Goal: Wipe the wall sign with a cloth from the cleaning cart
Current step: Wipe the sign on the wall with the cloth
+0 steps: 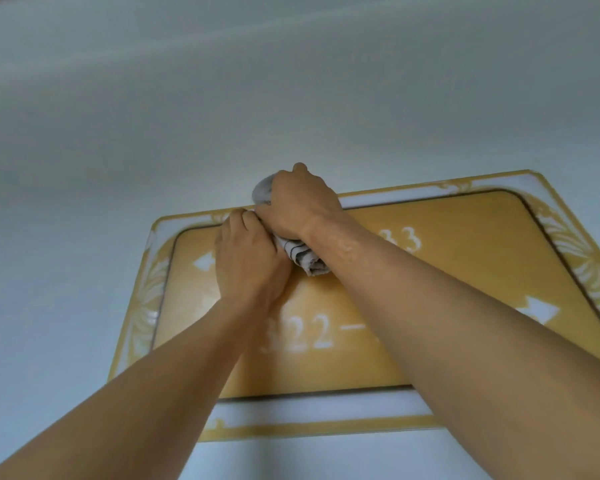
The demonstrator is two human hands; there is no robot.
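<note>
A yellow wall sign (465, 271) with white room numbers, arrows and a white floral border hangs on the pale wall in front of me. A bunched grey cloth (305, 259) with dark stripes is pressed against the sign's upper edge. My right hand (302, 206) grips the cloth from above, with part of it bulging out past the fingers at the top. My left hand (248, 258) sits just left of it, fingers curled onto the cloth's edge. Both forearms cover much of the sign's lettering.
The plain pale wall (222, 98) fills the view above and to the left of the sign. The sign's right end runs to the frame's edge. The cleaning cart is out of view.
</note>
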